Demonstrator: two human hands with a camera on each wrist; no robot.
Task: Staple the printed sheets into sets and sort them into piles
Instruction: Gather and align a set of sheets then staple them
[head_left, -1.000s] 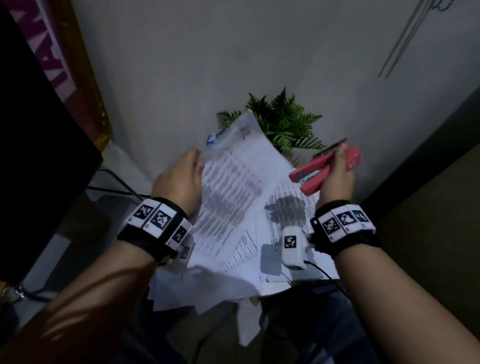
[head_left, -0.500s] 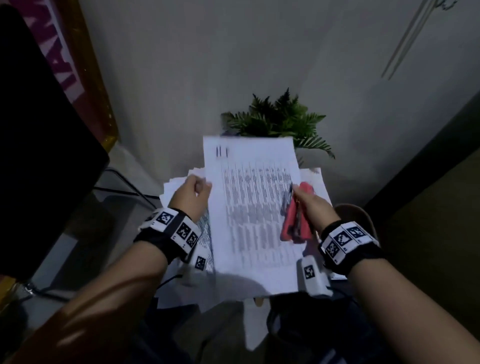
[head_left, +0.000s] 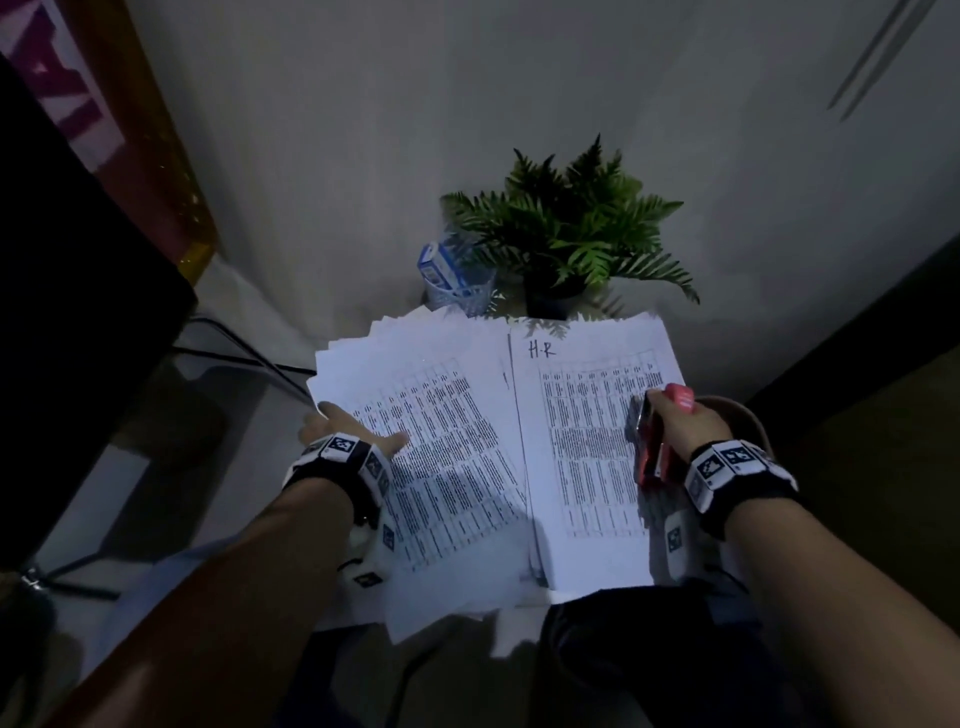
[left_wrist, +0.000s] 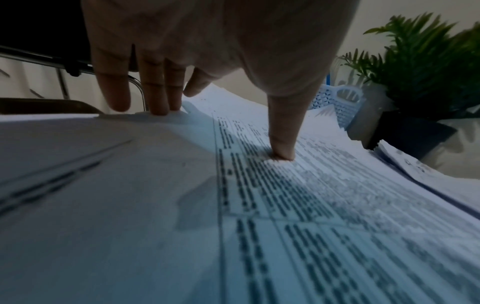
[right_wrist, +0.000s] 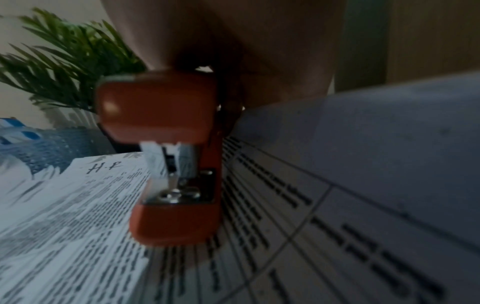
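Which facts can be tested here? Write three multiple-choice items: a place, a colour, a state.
1. Where is the handwritten "H.R" sheet of printed paper?
A. right pile
B. left pile
C. blue basket

2. What colour is the small plastic stapler?
A. green
B. red
C. black

3. How is the left hand?
A. clenched
B. gripping the stapler
C. fingers straight, pressing the left pile of printed sheets

Key: 1 A, it tops the right pile. 2 B, its body is red. 3 C, the thumb presses the page.
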